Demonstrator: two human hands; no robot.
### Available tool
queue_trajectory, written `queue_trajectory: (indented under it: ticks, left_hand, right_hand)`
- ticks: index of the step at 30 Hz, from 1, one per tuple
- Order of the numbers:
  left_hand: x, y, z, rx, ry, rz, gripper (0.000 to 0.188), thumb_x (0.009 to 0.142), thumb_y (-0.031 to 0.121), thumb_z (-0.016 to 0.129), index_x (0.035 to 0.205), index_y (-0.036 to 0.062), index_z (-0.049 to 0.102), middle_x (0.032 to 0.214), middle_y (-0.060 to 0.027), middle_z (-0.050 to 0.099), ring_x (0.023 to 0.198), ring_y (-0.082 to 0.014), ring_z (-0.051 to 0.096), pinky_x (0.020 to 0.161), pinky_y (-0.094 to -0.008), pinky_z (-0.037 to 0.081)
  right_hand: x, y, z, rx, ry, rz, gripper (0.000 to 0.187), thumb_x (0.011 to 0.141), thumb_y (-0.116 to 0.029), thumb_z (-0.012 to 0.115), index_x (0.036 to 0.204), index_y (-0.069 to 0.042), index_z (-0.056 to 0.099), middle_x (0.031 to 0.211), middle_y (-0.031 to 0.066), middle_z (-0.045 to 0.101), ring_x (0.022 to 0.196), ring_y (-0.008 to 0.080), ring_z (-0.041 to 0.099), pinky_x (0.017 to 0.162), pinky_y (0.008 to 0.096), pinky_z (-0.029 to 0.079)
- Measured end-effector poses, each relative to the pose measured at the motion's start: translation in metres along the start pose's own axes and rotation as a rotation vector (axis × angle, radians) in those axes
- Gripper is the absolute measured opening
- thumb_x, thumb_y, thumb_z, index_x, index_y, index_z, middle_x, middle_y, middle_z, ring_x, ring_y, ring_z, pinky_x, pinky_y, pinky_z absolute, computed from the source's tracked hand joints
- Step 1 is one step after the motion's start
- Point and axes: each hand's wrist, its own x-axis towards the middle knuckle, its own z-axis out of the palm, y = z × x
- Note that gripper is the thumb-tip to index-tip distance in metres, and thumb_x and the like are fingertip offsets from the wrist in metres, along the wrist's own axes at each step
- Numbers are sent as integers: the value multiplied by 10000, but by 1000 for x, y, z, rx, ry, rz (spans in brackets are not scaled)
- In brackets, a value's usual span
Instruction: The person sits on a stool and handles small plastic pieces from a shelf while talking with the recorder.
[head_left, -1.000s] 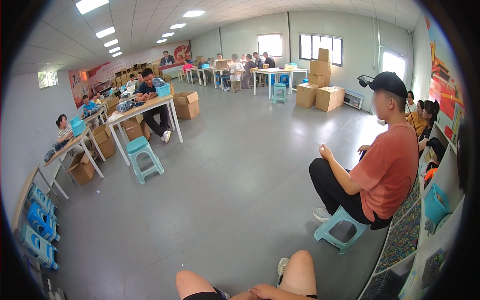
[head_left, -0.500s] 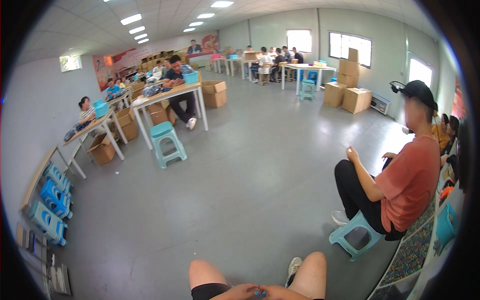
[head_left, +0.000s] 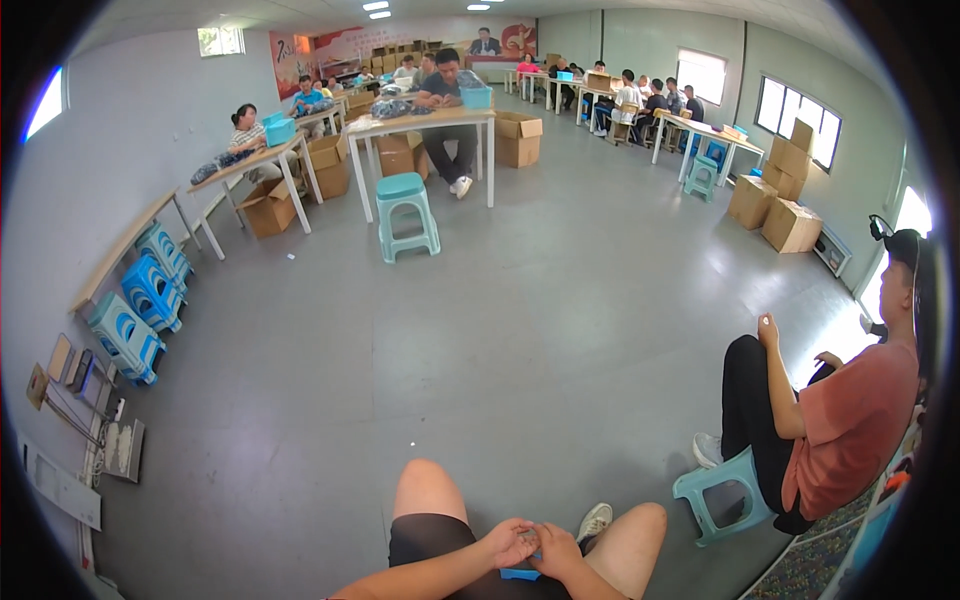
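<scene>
Above my lap, my left hand (head_left: 510, 543) and my right hand (head_left: 556, 550) meet at the fingertips. The left is turned partly palm up with its fingers curled. Fingers of the right bend in against them. Anything small between them is too hidden to make out. Just below the hands a blue piece (head_left: 520, 574) shows between my thighs; I cannot tell what it belongs to. Dark shorts (head_left: 430, 538) cover my upper legs.
At right a person in a red shirt (head_left: 850, 410) sits on a teal stool (head_left: 722, 497). Blue stools (head_left: 152, 293) line the left wall. Ahead stand a teal stool (head_left: 405, 215), a worktable (head_left: 420, 122) with a seated person, and cardboard boxes (head_left: 518, 140). More people sit farther back.
My view has tilted down and turned left, so my hands and forearms show more fully. The hands stay together over my lap. The person at right keeps one hand raised.
</scene>
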Motion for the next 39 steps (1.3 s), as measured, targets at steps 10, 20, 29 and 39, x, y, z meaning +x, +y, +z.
queue_trajectory:
  ticks: [10,20,29,39]
  left_hand:
    - [5,-3,-3,-98,-110,154,187,748,80,448,882,-45,412,866,-152,510,832,-264,525,834,-376,412]
    - [23,5,-26,-155,-56,142,293,736,95,475,916,-119,387,907,-193,499,826,-269,529,771,-288,460]
    - [28,4,-34,-72,-113,224,331,731,57,455,999,-105,349,899,-195,487,873,-283,515,867,-354,407]
    - [27,0,-20,6,-60,262,447,744,-5,426,1170,-49,296,1148,-140,376,1011,-229,455,902,-323,384]
  right_hand:
    - [8,-16,-4,-202,51,-106,440,603,-179,604,1025,-92,519,1048,95,524,953,248,502,792,372,347]
    - [9,-13,-5,-256,36,42,462,604,-225,600,1011,-23,519,930,100,554,865,247,525,756,369,363]
    - [12,-3,-1,-181,103,-78,445,609,-219,585,999,-9,540,875,107,568,841,256,532,731,369,405]
    - [15,13,16,663,67,248,464,677,-78,575,1101,13,412,909,143,577,819,202,561,712,316,457]
